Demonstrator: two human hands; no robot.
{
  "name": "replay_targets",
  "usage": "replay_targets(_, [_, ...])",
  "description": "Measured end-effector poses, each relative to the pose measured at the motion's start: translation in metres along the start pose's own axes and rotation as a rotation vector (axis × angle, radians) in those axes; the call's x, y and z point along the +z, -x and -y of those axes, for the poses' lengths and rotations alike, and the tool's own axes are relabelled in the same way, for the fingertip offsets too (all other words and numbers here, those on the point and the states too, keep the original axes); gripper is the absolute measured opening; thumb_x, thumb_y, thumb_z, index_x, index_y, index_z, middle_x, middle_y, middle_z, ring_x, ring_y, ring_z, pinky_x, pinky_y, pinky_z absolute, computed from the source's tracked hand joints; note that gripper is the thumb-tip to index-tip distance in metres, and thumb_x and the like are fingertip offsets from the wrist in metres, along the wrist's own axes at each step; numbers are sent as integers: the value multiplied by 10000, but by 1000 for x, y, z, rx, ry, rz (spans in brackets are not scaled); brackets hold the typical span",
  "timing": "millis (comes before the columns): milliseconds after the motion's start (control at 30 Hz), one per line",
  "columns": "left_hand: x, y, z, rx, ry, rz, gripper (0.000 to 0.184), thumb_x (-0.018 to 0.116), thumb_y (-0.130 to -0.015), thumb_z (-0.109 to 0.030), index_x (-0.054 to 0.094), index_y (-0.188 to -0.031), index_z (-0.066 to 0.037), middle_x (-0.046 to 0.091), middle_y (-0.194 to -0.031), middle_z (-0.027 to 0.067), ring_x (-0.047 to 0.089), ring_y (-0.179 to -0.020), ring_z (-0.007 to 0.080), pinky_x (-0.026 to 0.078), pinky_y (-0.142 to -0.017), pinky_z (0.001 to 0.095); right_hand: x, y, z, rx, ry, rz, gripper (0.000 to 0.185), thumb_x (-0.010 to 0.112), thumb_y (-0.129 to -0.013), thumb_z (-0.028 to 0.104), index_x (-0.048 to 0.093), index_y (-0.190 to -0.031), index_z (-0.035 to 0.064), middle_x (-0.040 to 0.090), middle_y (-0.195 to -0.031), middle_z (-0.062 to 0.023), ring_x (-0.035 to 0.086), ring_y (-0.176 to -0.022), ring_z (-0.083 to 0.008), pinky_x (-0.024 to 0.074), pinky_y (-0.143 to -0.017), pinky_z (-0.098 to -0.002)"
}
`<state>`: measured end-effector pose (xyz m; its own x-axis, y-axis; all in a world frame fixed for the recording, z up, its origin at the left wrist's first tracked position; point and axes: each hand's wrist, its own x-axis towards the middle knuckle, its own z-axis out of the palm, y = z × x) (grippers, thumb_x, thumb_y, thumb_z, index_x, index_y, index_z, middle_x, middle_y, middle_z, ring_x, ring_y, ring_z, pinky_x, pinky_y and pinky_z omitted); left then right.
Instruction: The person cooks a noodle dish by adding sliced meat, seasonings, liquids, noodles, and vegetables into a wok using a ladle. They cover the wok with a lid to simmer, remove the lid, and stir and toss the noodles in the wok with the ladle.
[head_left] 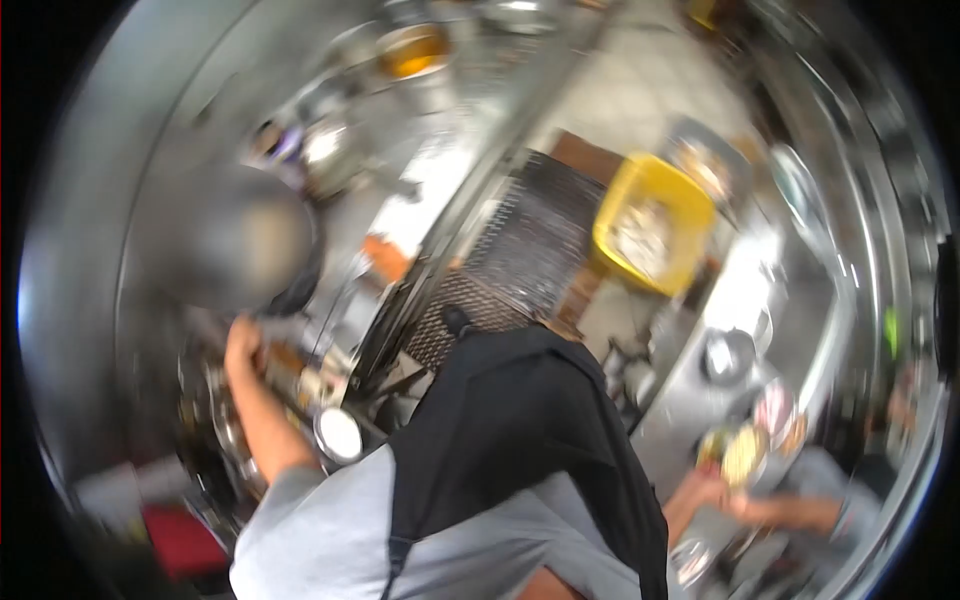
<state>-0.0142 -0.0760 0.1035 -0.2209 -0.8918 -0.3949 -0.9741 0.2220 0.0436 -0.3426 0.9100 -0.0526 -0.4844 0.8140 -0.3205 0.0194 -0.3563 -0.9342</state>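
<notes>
My left hand (243,343) is closed at the near edge of a large dark wok (285,290), seemingly around its handle. Something pale and blurred shows inside the wok. Past the right edge of my black apron, what looks like my right hand (703,488) reaches over the right counter, close to a round dish with yellow food (744,455). Its fingers are smeared by motion, and most of that arm is hidden. Another person's hand (742,507), with a grey sleeve, meets it from the right. I cannot tell whether either hand holds the dish.
A yellow tub (608,235) with pale contents and a grey tub (735,160) stand on the floor. Beside them lies a black mat (535,235). Behind the wok are a metal pot (335,150) and a container of orange liquid (412,55). A metal bowl (728,355) sits on the right counter.
</notes>
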Motion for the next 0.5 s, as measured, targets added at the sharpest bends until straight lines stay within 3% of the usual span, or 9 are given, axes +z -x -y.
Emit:
replay_targets(33, [-3,20,-8,14,95,-66,286,472,-831,-57,579,-1075,47,650,-707,222,644,-551,314,498,-497,451,-13,-33,-5,-47,149,-53,376,497,-908,308,610,-1118,18,635,-1012,-108,632,-865,-256,552,-735,-346])
replay_targets(67, [-8,37,-13,10,170,-112,423,487,-817,-39,542,-1229,36,649,-717,204,631,-531,292,500,-489,431,49,51,36,-134,164,-82,283,525,-869,239,621,-940,-18,616,-860,-110,610,-731,-241,521,-645,-330])
replay_targets(100, [-14,51,-18,0,228,-152,583,501,-802,-22,506,-1383,25,648,-727,186,617,-511,270,503,-481,410,68,52,47,-194,259,-11,213,526,-846,189,578,-823,-17,564,-759,-95,567,-649,-226,489,-587,-327])
replay_targets(233, [-28,89,-27,-103,399,-207,615,529,-809,-62,466,-1420,-26,692,-812,222,659,-536,293,528,-540,407,185,150,83,-255,229,241,245,532,-785,88,409,-585,19,422,-562,-52,426,-478,-179,382,-460,-322])
replay_targets(267, [-23,90,-29,-129,448,-239,633,539,-814,-82,447,-1439,-38,693,-813,224,654,-526,289,528,-542,407,209,159,73,-170,117,330,149,564,-830,78,462,-731,34,425,-630,-25,367,-478,-123,346,-451,-266])
replay_targets(333, [-19,85,-27,-192,542,-307,671,558,-825,-124,410,-1477,-63,696,-815,226,646,-505,281,528,-546,406,266,209,56,-150,158,394,63,541,-839,52,490,-808,35,445,-640,-29,375,-486,-109,345,-438,-255])
replay_targets(400, [-10,72,-23,-279,507,-221,688,557,-857,-193,364,-1510,-93,691,-993,276,703,-704,357,562,-716,430,314,270,35,-28,112,611,42,528,-843,33,516,-883,34,481,-655,-33,384,-482,-90,342,-413,-239])
replay_targets(467, [56,19,26,-194,166,-358,685,536,-879,-213,334,-1529,-131,634,-1180,303,667,-1009,420,511,-930,447,349,327,9,136,120,785,78,519,-854,40,534,-930,43,517,-657,-30,388,-458,-70,337,-391,-221])
replay_targets(500, [49,29,11,-273,287,-228,691,526,-883,-207,315,-1540,-173,588,-1266,302,554,-1212,438,421,-1050,463,364,350,-5,169,147,951,103,510,-862,42,533,-962,42,521,-648,-23,388,-441,-69,338,-385,-225])
